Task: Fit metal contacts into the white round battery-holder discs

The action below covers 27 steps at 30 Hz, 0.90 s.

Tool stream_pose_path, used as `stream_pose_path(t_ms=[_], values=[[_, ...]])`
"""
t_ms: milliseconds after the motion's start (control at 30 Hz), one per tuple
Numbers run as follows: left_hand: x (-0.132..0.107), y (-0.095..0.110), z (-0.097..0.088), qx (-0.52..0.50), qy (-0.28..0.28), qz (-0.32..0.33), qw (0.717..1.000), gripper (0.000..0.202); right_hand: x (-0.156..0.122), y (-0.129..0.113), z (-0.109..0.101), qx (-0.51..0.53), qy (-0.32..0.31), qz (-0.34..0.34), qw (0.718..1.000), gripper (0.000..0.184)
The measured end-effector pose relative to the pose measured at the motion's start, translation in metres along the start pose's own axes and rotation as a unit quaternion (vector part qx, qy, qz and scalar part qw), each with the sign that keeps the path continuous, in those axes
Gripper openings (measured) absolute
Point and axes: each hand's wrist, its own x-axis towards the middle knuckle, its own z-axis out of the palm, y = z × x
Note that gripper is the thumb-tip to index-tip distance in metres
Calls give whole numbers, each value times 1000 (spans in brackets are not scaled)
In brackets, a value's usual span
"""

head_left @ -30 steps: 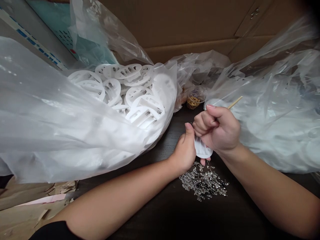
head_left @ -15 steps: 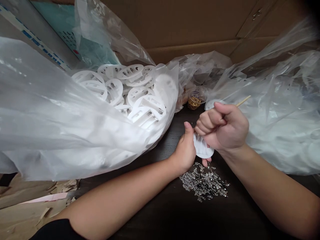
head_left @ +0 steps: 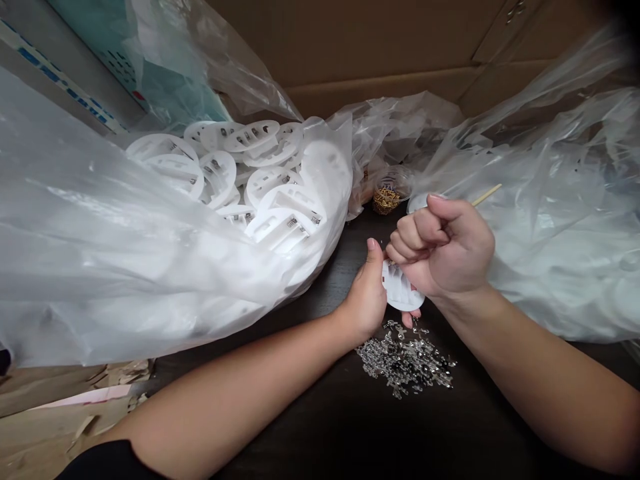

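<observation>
My left hand (head_left: 367, 293) grips a round white plastic piece (head_left: 404, 293) with slots by its left side, thumb up and fingertips showing below its edge. Curled into a fist over the top of that piece is my right hand (head_left: 443, 243). A thin wooden stick (head_left: 487, 195) sticks out behind the right fist; its other end is hidden inside the hand. Just below the hands lies a pile of small silvery metal parts (head_left: 407, 365) on the dark table (head_left: 320, 413). What the right fingertips touch on the white piece is hidden.
A large clear bag (head_left: 165, 267) at the left holds many similar round white pieces (head_left: 285, 227). Another filled plastic bag (head_left: 560, 253) stands at the right. Behind the hands is a small clear cup (head_left: 387, 190) of gold-coloured parts. Cardboard (head_left: 380, 40) walls the back.
The whole view has shifted slightly, so things sit a little higher and further left. Both hands keep the same hold on the white piece and the stick.
</observation>
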Motion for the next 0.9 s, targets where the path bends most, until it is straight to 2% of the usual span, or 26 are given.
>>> stream_pose_path(t_ms=[67,167,300,467,600,733,833,900], values=[[-1,0,0,5,1,12,1000,73,0,-2,-1,17,0,-5,1000,57],[-5,4,4,20,15,49,998,54,-1,-8,-3,46,15,-16,999,55],[-14,8,11,85,22,69,994,37,-2,-18,-5,70,42,-44,996,55],[-18,4,9,205,56,107,971,33,-5,-20,-3,78,39,-45,995,55],[-17,4,4,313,87,189,927,30,-7,-18,-3,73,48,-54,995,55],[-16,6,3,365,97,251,891,26,-8,-19,-7,47,39,-51,997,57],[-17,7,4,369,89,259,888,26,-6,-21,-12,32,21,-54,998,58],[-17,6,4,352,77,243,900,26,-4,-25,-15,0,8,-63,998,58]])
